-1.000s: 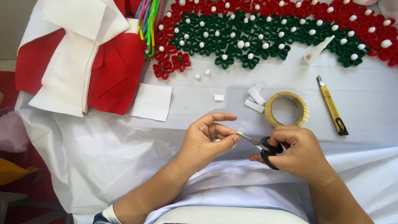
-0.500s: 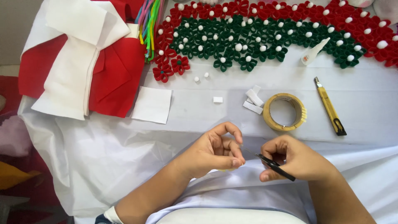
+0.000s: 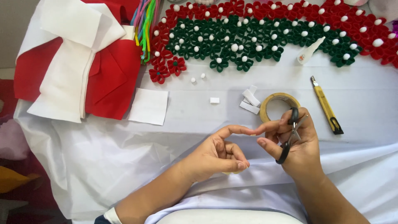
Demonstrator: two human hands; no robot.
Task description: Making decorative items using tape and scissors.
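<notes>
Bright, even daylight; sharp, soft shadows

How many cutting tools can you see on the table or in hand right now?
2. Black-handled scissors are held in the right hand, just below the tape roll. A yellow utility knife lies on the white cloth right of the roll. Others may be hidden under the felt pile.

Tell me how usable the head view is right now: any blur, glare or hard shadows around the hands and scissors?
Head view: even, soft light, no glare on the white cloth; left hand and right hand sharp, only faint shadows beneath; black scissors crisp in the right hand; tape roll and yellow utility knife in focus; edges slightly bowed.
</notes>
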